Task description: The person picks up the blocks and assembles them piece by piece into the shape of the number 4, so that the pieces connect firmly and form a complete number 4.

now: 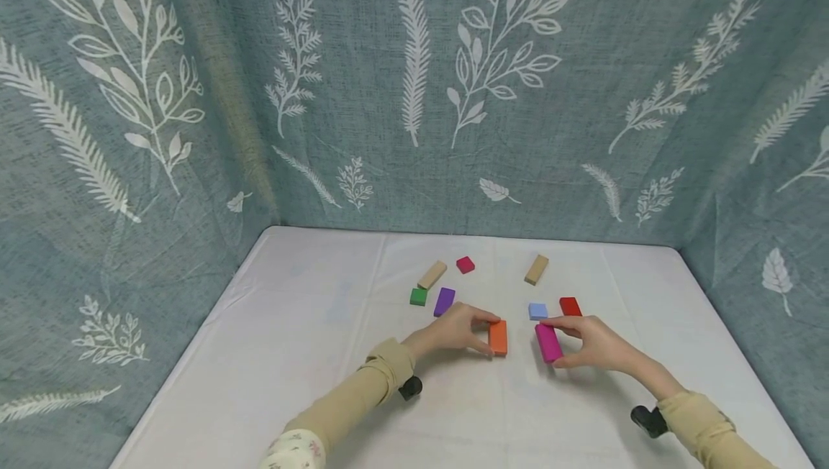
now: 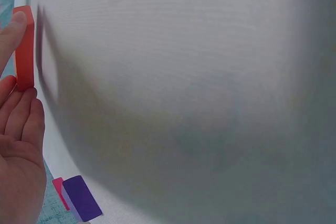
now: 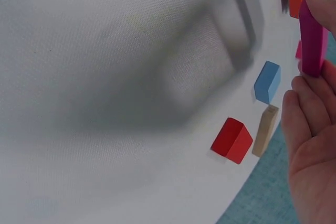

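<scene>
An orange block (image 1: 498, 338) is pinched between the thumb and fingers of my left hand (image 1: 455, 328), near the middle of the table. In the left wrist view the orange block (image 2: 24, 51) has the thumb at one end and fingertips at the other. My right hand (image 1: 592, 344) holds a magenta block (image 1: 548, 343) by its two ends, to the right of the orange one. A gap separates the two blocks. The right wrist view shows the magenta block (image 3: 313, 35) raised over the cloth, thumb on top and fingers below.
Behind my left hand lie a purple block (image 1: 444, 301), a green block (image 1: 419, 297), a wooden block (image 1: 432, 275) and a crimson block (image 1: 465, 265). Beyond my right hand are a light blue block (image 1: 537, 311), a red block (image 1: 570, 306) and another wooden block (image 1: 536, 269). White cloth (image 1: 311, 325) covers the table.
</scene>
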Demonstrator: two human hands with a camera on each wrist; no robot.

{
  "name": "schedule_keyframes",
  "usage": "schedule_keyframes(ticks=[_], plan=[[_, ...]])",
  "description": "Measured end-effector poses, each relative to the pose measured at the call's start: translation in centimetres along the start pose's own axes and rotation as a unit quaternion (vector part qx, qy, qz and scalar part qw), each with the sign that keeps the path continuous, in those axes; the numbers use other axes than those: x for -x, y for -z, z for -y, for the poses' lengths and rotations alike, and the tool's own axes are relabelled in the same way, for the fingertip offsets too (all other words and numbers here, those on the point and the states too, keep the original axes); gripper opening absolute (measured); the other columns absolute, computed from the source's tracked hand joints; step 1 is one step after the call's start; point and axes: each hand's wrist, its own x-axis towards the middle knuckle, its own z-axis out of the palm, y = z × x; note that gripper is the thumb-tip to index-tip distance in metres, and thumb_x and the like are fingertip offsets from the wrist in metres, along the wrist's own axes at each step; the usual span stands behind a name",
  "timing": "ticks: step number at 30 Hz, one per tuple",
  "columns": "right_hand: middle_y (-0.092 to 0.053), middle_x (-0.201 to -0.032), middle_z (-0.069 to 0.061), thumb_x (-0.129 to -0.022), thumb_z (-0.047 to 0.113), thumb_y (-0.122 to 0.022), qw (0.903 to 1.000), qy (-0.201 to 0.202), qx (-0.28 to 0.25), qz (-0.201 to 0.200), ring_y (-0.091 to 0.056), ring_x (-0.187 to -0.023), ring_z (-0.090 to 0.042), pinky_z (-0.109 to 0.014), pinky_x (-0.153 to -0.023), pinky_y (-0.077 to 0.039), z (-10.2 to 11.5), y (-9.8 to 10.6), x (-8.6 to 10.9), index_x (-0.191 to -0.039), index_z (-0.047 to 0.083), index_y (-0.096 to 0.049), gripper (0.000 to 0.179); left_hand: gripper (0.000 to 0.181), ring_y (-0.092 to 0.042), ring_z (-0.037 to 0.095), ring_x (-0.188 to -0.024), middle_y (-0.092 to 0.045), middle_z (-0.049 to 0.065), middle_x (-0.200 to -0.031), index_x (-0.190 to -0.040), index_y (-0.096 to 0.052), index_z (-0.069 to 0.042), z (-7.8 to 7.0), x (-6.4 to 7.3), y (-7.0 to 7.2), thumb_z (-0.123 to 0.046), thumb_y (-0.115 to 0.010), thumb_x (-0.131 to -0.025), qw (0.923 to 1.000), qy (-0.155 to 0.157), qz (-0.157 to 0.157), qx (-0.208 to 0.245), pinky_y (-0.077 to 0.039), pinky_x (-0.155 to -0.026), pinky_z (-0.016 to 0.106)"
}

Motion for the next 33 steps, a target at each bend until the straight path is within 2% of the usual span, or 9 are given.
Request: schedule_keyframes(ticks=[12,19,26,33], plan=[[-0.059,-0.127,-0.02,-0.073,0.026,-0.081,0.9998,0.015,0.003,-0.009,-0.055,-0.117,-0.041,-0.048,-0.094,-0.048,0.1,-0.3,-0.3,-0.126,-0.002,-0.056,0.066,0.06,-0.055,0.011,-0.123,-0.063,-0.003,-0.127,-0.126,-0.062,-0.014,0.4,-0.1,-0.5,-0.029,-0.083,-0.072,1.0,-0.006,-0.002,0.004,-0.043,-0.103,0.024],[-0.059,-0.128,-0.02,-0.072,0.025,-0.082,0.9998,0.017,0.003,-0.012,-0.056,-0.116,-0.042,-0.048,-0.094,-0.048,0.1,-0.5,-0.5,-0.126,-0.002,-0.057,0.065,0.059,-0.056,0.012,-0.122,-0.064,-0.001,-0.126,-0.125,-0.063,-0.012,0.5,0.0,-0.7,-0.026,-0.083,-0.072,0.9995,-0.028,-0.009,-0.013,-0.044,-0.102,0.025],[-0.058,-0.129,-0.019,-0.073,0.028,-0.081,0.9999,0.012,-0.004,-0.005,-0.055,-0.118,-0.042,-0.049,-0.094,-0.047,0.0,-0.6,-0.6,-0.129,0.0,-0.055,0.068,0.061,-0.055,0.012,-0.123,-0.063,-0.003,-0.128,-0.126,-0.062,-0.014,0.3,-0.2,-0.9,-0.029,-0.084,-0.071,0.9999,-0.004,-0.003,-0.009,-0.042,-0.104,0.025],[-0.059,-0.128,-0.018,-0.073,0.029,-0.082,0.9999,0.014,-0.008,-0.002,-0.055,-0.118,-0.041,-0.049,-0.094,-0.048,0.2,-0.9,-1.0,-0.129,0.0,-0.055,0.068,0.062,-0.055,0.011,-0.122,-0.063,-0.003,-0.128,-0.127,-0.061,-0.015,0.6,-0.3,-1.1,-0.03,-0.083,-0.071,0.9999,-0.009,-0.005,-0.01,-0.042,-0.103,0.023]])
